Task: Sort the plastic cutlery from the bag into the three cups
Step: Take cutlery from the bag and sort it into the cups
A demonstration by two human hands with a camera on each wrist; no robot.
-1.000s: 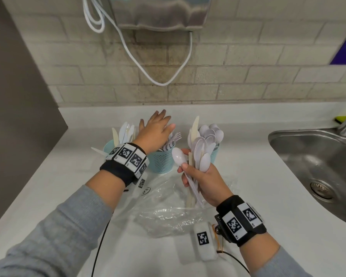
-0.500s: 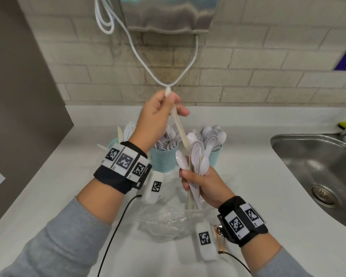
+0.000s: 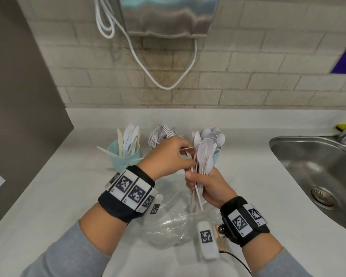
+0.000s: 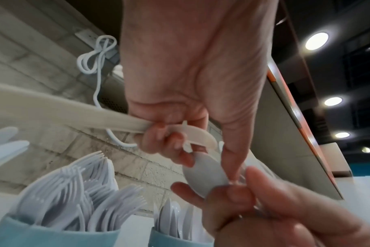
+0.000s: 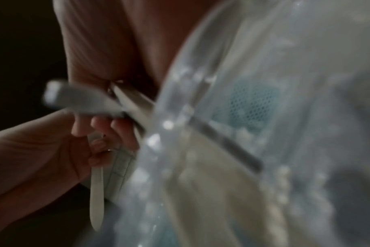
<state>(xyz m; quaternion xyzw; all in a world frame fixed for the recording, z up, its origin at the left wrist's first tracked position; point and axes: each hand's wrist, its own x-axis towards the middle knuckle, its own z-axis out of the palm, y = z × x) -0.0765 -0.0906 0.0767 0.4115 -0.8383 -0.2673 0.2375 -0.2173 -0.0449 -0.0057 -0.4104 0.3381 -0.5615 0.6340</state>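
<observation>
Three teal cups stand at the back of the counter: the knife cup [image 3: 126,158], the fork cup [image 4: 53,237] behind my left hand, and the spoon cup [image 3: 217,156]. My right hand [image 3: 202,175] grips an upright bundle of white spoons and other cutlery [image 3: 203,154] above the clear plastic bag [image 3: 174,222]. My left hand [image 3: 180,155] is pressed up against that bundle. Its curled fingers hold a cream knife [image 4: 53,107], and its thumb and a fingertip touch a spoon bowl [image 4: 203,172] in the bundle. The right wrist view is blurred and shows the bag and handles.
A steel sink [image 3: 308,156] is sunk into the counter at the right, with a tap at the edge. A white cable [image 3: 164,84] hangs from a metal dispenser [image 3: 168,17] on the brick wall. A grey panel bounds the left side.
My left hand left the fork cup, drew a cream knife up out of the bundle, and has come back down to the bundle with the knife. The right hand stayed put.
</observation>
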